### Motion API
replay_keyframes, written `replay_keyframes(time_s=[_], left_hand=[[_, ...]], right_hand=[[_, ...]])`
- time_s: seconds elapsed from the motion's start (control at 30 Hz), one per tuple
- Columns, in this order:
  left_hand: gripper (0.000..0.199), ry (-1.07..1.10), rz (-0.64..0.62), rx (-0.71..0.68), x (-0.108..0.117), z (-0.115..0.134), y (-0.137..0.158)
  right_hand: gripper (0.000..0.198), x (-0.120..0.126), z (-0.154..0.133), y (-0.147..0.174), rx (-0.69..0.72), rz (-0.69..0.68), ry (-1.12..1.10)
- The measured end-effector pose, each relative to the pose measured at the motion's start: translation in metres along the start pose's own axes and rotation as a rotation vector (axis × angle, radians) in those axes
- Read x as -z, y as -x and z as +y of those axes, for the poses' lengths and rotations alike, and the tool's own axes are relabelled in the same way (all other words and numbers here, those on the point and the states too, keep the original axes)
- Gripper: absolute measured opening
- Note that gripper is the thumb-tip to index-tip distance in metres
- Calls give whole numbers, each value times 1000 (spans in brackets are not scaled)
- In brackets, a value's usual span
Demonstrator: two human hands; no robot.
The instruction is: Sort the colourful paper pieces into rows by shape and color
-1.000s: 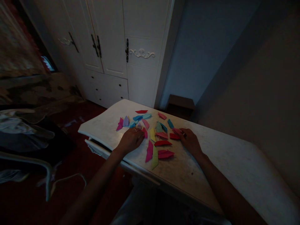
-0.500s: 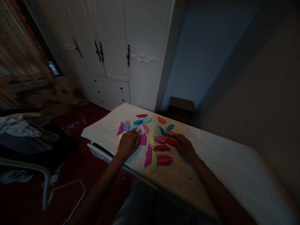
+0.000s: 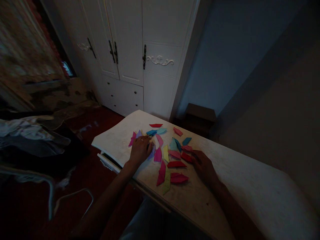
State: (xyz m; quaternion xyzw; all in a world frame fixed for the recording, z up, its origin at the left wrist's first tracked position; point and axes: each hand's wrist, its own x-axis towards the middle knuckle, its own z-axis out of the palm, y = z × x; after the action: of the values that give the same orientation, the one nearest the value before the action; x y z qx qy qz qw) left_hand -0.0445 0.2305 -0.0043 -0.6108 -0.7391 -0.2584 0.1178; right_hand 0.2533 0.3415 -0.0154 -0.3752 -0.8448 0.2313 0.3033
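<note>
Folded paper pieces in several colours lie spread on a pale tabletop. My left hand [image 3: 140, 149], a ring on one finger, rests over pieces at the left with its fingers reaching forward. By its thumb is a lilac folded paper [image 3: 151, 153], beside a magenta folded paper [image 3: 157, 155]. Another lilac piece and a magenta piece [image 3: 132, 139] show past its fingers. My right hand [image 3: 203, 165] lies at the right of the group, fingers loosely extended, fingertips at a red folded paper [image 3: 186, 157] and near a pink one [image 3: 187, 148]. Its fingertips are partly dark.
The white tabletop [image 3: 240, 170] stretches to the right. Below its front left edge a drawer [image 3: 108, 162] stands slightly pulled out. A white wardrobe [image 3: 160, 90] is behind, with a brown box-like stand [image 3: 201, 111] beside it. A chair frame [image 3: 51, 193] and clothes [image 3: 37, 131] are at left.
My left hand has moved slightly away and left, now covering a light blue piece; the lilac piece by its thumb shows more. My right hand stays by the red piece. The view has shifted slightly.
</note>
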Motion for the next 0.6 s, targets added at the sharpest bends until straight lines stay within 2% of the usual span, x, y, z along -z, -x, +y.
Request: replay_keyframes(time_s=[0.2, 0.43, 0.6], left_hand=[[32, -23, -65, 21, -4, -2, 0], [36, 32, 47, 83, -1, -7, 9], [33, 16, 11, 148, -1, -7, 9]], right_hand=[[31, 1, 1, 0, 12, -15, -2], [31, 1, 4, 0, 4, -14, 4], [31, 0, 4, -1, 6, 6, -13]])
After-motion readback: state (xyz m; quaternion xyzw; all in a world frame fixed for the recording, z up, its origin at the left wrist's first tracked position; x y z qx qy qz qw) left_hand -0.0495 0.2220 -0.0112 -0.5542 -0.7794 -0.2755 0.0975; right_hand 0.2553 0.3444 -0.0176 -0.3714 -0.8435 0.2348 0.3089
